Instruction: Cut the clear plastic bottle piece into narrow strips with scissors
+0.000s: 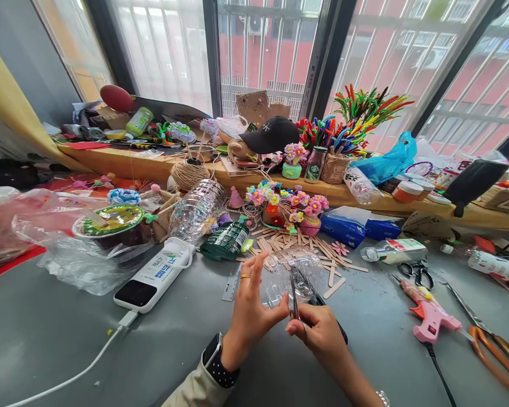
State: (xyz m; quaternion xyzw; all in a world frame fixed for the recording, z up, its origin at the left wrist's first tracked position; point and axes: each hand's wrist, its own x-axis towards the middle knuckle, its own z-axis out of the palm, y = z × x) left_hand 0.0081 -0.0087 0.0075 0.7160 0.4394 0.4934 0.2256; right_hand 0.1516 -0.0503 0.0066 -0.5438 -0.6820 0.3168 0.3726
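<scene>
At centre, slim silver metal scissors (294, 294) are pinched by the right grip (322, 329) before a clear ribbed plastic bottle (279, 277), edged by flat wooden sticks (280, 242); the left grip (249, 314) is spread. Upper right, a glass bottle (315, 165) is labelled "Starbucks".

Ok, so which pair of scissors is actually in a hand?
The slim metal scissors in the right hand, blades toward the clear plastic piece; the black-handled pair and orange-handled pair both lie untouched on the table.
</scene>
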